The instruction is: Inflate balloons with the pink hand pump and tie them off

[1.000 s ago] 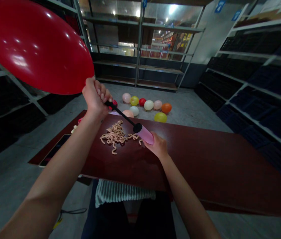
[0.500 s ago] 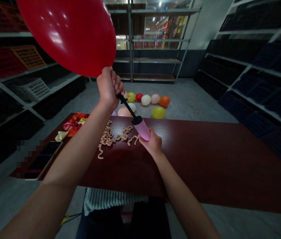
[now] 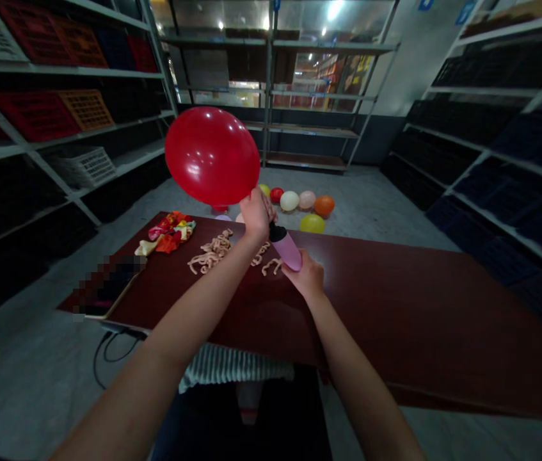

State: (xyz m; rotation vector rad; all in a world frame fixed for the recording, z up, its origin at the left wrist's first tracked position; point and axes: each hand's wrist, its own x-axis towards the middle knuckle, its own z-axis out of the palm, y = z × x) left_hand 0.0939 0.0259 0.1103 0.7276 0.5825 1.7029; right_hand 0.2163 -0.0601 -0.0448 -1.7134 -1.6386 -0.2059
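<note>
A big inflated red balloon (image 3: 210, 157) rises above the far side of the table, tilted to the left. My left hand (image 3: 255, 214) is closed around its neck, at the upper end of a hand balloon pump (image 3: 288, 250). The pump has a pink barrel and a black cap, and its black rod is now hidden. My right hand (image 3: 308, 276) wraps the barrel's lower end. Below the pump, tan twisted cords (image 3: 213, 250) lie loosely on the table; my left arm covers part of them.
Flat balloons (image 3: 169, 234) and a phone-like dark slab (image 3: 112, 291) lie on the left of the dark red table (image 3: 395, 307). Several inflated balloons (image 3: 312, 224) rest on the floor beyond. Crate-filled shelves (image 3: 83, 109) line both sides; a metal rack (image 3: 309, 130) stands behind.
My left hand has come down toward the right hand with the red balloon, pushing the pump's rod into the barrel. The balloon sits lower and farther off, and the view has tilted up.
</note>
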